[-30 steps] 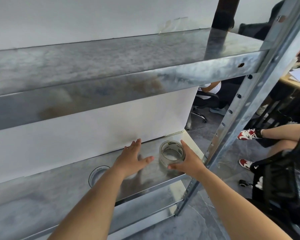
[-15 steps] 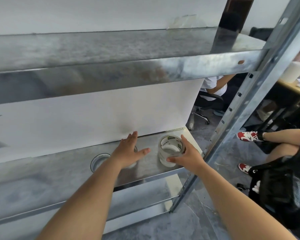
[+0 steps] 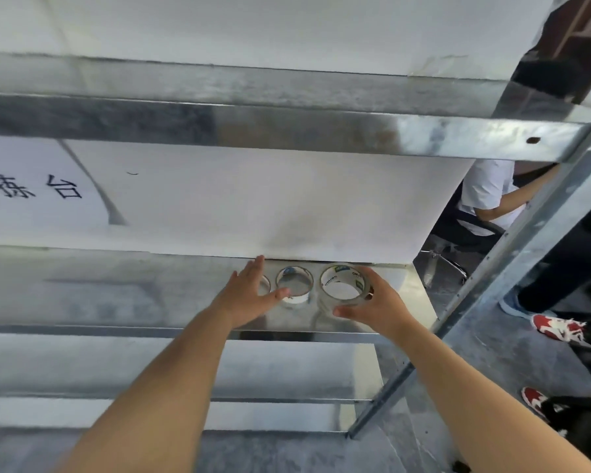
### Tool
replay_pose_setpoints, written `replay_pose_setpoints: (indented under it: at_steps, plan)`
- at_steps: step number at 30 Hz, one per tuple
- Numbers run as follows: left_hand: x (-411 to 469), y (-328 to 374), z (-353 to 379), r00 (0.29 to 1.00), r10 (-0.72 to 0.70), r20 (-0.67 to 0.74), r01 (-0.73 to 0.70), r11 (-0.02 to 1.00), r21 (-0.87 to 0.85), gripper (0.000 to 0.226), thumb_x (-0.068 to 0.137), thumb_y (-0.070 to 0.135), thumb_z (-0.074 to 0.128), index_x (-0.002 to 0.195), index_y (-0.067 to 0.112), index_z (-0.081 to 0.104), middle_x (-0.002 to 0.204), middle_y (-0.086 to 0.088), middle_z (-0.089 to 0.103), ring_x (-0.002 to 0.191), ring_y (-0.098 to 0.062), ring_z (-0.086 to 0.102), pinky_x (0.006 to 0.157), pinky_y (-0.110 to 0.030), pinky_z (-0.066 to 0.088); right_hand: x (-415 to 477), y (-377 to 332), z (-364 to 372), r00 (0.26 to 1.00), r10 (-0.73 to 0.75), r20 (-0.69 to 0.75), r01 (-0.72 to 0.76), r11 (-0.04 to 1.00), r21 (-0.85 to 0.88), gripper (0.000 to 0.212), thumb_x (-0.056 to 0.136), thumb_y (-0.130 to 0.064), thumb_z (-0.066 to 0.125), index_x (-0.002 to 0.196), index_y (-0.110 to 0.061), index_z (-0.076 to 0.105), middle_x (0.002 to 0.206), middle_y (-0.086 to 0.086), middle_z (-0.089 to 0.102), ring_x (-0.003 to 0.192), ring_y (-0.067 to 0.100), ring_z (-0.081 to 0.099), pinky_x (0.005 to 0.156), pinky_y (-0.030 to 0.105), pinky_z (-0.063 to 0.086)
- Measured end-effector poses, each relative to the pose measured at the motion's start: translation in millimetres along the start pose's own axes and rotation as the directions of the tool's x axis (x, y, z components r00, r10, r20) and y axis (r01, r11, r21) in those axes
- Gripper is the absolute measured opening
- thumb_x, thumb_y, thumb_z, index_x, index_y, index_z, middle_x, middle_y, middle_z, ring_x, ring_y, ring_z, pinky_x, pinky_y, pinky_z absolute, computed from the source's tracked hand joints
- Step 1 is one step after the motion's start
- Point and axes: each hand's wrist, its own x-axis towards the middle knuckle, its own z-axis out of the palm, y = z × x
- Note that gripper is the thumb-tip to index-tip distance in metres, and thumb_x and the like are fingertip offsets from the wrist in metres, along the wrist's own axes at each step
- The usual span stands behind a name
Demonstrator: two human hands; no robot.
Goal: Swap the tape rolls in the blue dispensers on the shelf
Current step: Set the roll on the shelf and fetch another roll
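My right hand (image 3: 381, 303) is shut on a clear tape roll (image 3: 343, 275) with a white printed core, held just above the right end of the middle metal shelf (image 3: 82, 291). A second clear roll (image 3: 294, 299) lies flat on the shelf between my hands. My left hand (image 3: 246, 295) is spread flat on the shelf, with the thumb tip at that roll's rim. The edge of a third ring (image 3: 266, 285) shows under my left fingers. No blue dispenser is in view.
An upper metal shelf (image 3: 287, 131) overhangs the work spot. White paper (image 3: 219, 199) with black characters backs the shelf. A slanted steel upright (image 3: 526, 240) stands at the right. Beyond it sit people, with red and white shoes (image 3: 556, 327) on the grey floor.
The view has shifted left and lower. A tape roll now shows uncovered between my hands. My right hand still grips its roll at the shelf's right end.
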Motion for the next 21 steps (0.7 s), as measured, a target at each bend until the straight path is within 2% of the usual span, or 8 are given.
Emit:
replay_pose_setpoints:
  at_steps: [4,7,11,14,16,18,21]
  plan:
    - [-31,-20,-21,0.997,-0.059,-0.05,0.06,0.998,0.009,0.087,0.091,0.058,0.042,0.151,0.02,-0.007,0.16,0.001,-0.008,0.146,-0.019,-0.009,0.117,-0.036,-0.002,-4,-23,23,0.996,-0.062,0.061,0.062,0.998,-0.004,0.079,0.048,-0.039,0.09,0.118,-0.042,0.054,0.105,-0.024,0.066,0.097,-0.002,0.062,0.085,0.022,0.047]
    - [-55,-34,-35,0.991,-0.101,-0.083,0.1,0.995,-0.021,0.085,0.092,0.056,0.041,0.151,0.02,-0.007,0.16,0.0,-0.008,0.146,-0.019,-0.009,0.116,-0.036,-0.002,-7,-40,41,0.99,-0.107,0.094,0.108,0.994,-0.006,0.077,0.048,-0.038,0.091,0.116,-0.042,0.055,0.104,-0.024,0.067,0.095,-0.003,0.062,0.085,0.022,0.047]
    - [-83,-69,-50,0.981,-0.139,-0.134,0.138,0.99,-0.016,0.086,0.091,0.061,0.039,0.151,0.023,-0.008,0.16,0.002,-0.009,0.146,-0.02,-0.009,0.117,-0.039,-0.001,-10,-66,68,0.979,-0.147,0.139,0.15,0.989,-0.013,0.074,0.051,-0.035,0.092,0.115,-0.039,0.056,0.104,-0.019,0.066,0.098,0.002,0.062,0.086,0.025,0.048]
    - [-107,-105,-62,0.969,-0.189,-0.157,0.181,0.981,-0.065,0.092,0.083,0.071,0.039,0.15,0.03,-0.009,0.159,0.006,-0.01,0.146,-0.026,-0.012,0.117,-0.047,0.002,-16,-92,97,0.972,-0.177,0.157,0.179,0.984,0.003,0.081,0.047,-0.043,0.091,0.118,-0.039,0.054,0.109,-0.019,0.063,0.103,0.006,0.059,0.092,0.028,0.047]
    - [-123,-128,-71,0.961,-0.218,-0.168,0.205,0.975,-0.09,0.094,0.081,0.074,0.04,0.15,0.032,-0.008,0.159,0.007,-0.01,0.146,-0.028,-0.012,0.116,-0.049,0.004,-25,-110,119,0.969,-0.177,0.173,0.17,0.984,0.055,0.082,0.052,-0.036,0.092,0.122,-0.039,0.049,0.107,-0.021,0.059,0.103,0.004,0.057,0.092,0.025,0.043]
    - [-143,-149,-81,0.953,-0.236,-0.191,0.223,0.971,-0.087,0.093,0.082,0.073,0.04,0.15,0.032,-0.008,0.159,0.007,-0.009,0.146,-0.028,-0.011,0.116,-0.048,0.007,-36,-129,147,0.963,-0.169,0.211,0.146,0.982,0.119,0.095,0.056,-0.026,0.092,0.137,-0.035,0.041,0.112,-0.019,0.058,0.106,0.004,0.056,0.094,0.024,0.042]
    - [-178,-182,-98,0.938,-0.251,-0.237,0.235,0.967,-0.095,0.091,0.084,0.071,0.04,0.15,0.032,-0.009,0.159,0.007,-0.009,0.147,-0.024,-0.008,0.117,-0.044,0.008,-52,-156,193,0.953,-0.164,0.255,0.124,0.978,0.167,0.116,0.051,-0.028,0.093,0.148,-0.032,0.029,0.128,-0.011,0.054,0.117,0.011,0.054,0.102,0.034,0.046]
